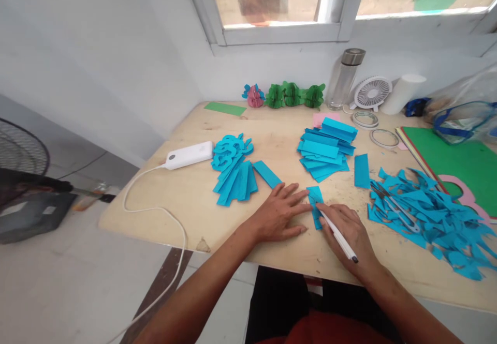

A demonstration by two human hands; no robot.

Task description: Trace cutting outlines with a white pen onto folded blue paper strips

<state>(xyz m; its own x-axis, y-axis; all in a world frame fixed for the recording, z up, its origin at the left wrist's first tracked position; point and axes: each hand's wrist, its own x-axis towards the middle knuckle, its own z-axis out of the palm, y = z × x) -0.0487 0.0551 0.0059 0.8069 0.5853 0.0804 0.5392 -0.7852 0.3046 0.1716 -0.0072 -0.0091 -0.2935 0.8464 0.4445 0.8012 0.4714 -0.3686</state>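
My right hand [347,233] is closed round a white pen [338,236], its tip on a small blue paper strip [315,195] on the table. Flat on the table, my left hand [280,212] has its fingers spread, with fingertips at the strip's left edge. Another blue strip [267,174] lies just beyond my left hand. Folded blue strips [328,147] are heaped farther back, and one single strip [362,170] lies to their right. Left of my hands are fanned blue pieces [237,181] and curly blue cut-outs [229,151].
Blue scraps [446,225] with scissors [399,212] spread at the right, beside green sheets [446,150]. A white power bank [189,155] with a cable lies left. Along the wall stand paper ornaments [291,94], a bottle [345,77] and a small fan [373,93].
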